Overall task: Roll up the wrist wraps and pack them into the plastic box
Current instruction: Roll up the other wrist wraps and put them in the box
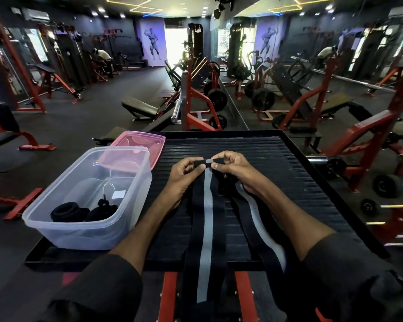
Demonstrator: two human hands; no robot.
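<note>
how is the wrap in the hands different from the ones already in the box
The held wrap lies stretched out along the platform; the rolled wraps in the plastic box are tight coils. The held wrap shows a grey stripe; the rolled wraps look plain black. The left hand and right hand pinch the held wrap; the rolled wraps lie untouched. Both are dark fabric.

Near end of striped wrap (205,228) seemingly hidden by clothing (206,311), second wrap (254,211) partly under right forearm (296,220)

No writing can be read anywhere.
The white sticker (118,194) on the plastic box (79,235) looks blank, and the bodybuilder poster (153,44) on the far wall shows only a figure.
</note>
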